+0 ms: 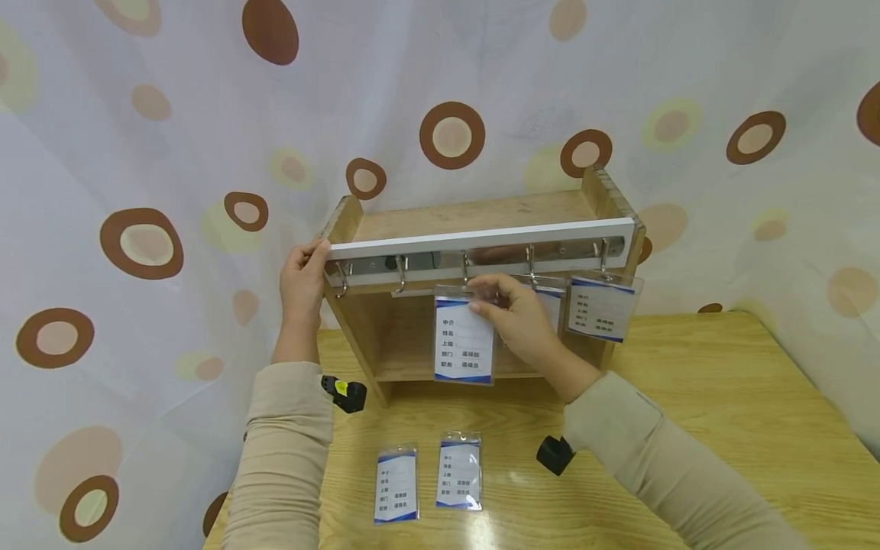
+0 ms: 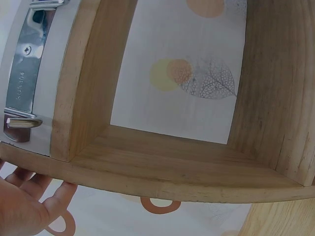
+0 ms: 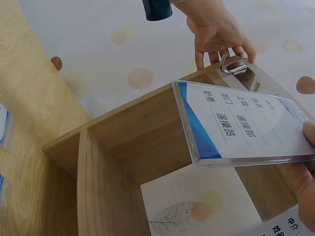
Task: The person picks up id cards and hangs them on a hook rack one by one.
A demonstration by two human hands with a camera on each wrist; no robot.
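Observation:
A wooden shelf (image 1: 481,210) stands against the patterned backdrop, with a metal hook rail (image 1: 447,260) on a white board along its upper front. My left hand (image 1: 302,275) grips the shelf's upper left corner, beside the end of the rail; in the left wrist view its fingers (image 2: 61,196) lie against the side panel. Between thumb and fingers my right hand (image 1: 519,321) pinches the top of a clear-cased name badge (image 1: 464,344), just below the middle hook (image 1: 464,267). One more badge (image 1: 598,309) hangs at the far right hook, and another (image 1: 552,302) is partly hidden behind my right hand.
Two more badges, a left one (image 1: 396,485) and a right one (image 1: 459,470), lie on the wooden table (image 1: 729,428) in front of the shelf. The two leftmost hooks (image 1: 401,275) carry nothing. Black wrist cameras (image 1: 554,454) stick out near both sleeves.

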